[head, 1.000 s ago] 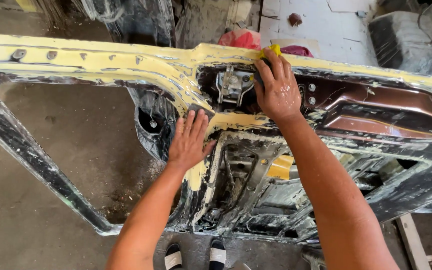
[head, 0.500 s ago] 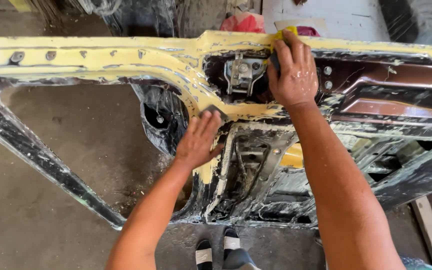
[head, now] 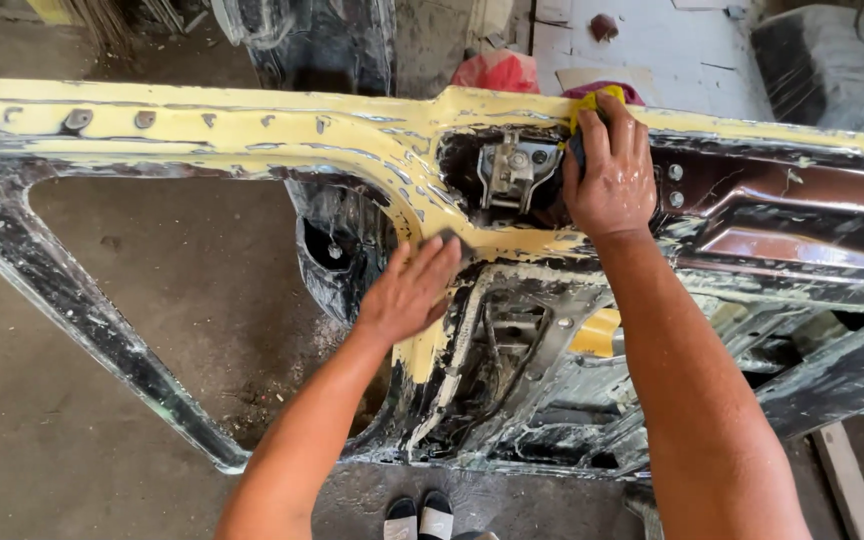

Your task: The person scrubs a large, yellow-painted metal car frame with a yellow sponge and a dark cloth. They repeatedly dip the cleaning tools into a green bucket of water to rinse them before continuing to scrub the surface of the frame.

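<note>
1. Window opening, left: the car door shell (head: 252, 135) lies flat, its upper rail coated in yellow filler. The concrete floor (head: 182, 290) shows through the window opening. Against the frames from a second earlier, the door's position matches; only the view has shifted slightly.

2. Left hand (head: 407, 290): a second ago it lay spread, fingers fanned, on the yellow pillar below the rail. It now sits higher and turned toward the right, fingers close together and almost straight, palm flat on the filler. A dark edge at its fingertips may be a sanding sheet; the pictures do not settle this. Judgement: the stroke on the pillar has advanced upward toward the latch recess.

3. Centre: the metal latch mechanism (head: 510, 172) sits in the dark recess, between the two hands and untouched.

4. Right hand (head: 612, 175): it has moved down a little from the rail edge. Fingers are curled closed, pressing a yellow cloth or sponge (head: 592, 100) against the door's top edge, just beside the latch. Judgement: wiping or rubbing continues at this edge.

5. Below: sandalled toes (head: 422, 515) show under the door.
</note>
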